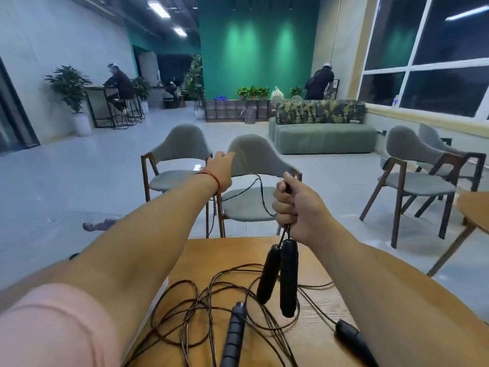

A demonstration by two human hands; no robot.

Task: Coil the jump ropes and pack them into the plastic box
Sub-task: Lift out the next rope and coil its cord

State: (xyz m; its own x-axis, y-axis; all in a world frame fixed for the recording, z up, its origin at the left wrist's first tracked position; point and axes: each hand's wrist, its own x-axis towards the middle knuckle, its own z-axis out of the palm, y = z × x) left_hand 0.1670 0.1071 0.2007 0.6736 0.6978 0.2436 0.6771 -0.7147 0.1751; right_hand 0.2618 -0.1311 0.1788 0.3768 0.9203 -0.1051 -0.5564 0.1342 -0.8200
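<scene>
Two black foam jump-rope handles (277,276) hang side by side just under my right grip (293,205), which is fisted tight round their thin dark cord (261,192). A loop of it arcs toward my left grip (221,170), stretched out ahead; whether that one pinches the cord I cannot tell. Below, a tangle of loose brown cord (211,308) and a grey ribbed handle (234,337) sprawl on the light wooden worktop (232,255).

We see two black foam handles (277,276) hanging side by side above tabletop (211,252), from thin cord (260,192) gripped in right hand (296,207). Loose dark cords (195,311) tangled on tabletop; ribbed grey handle (234,335), another black handle (352,337) lying there.
</scene>
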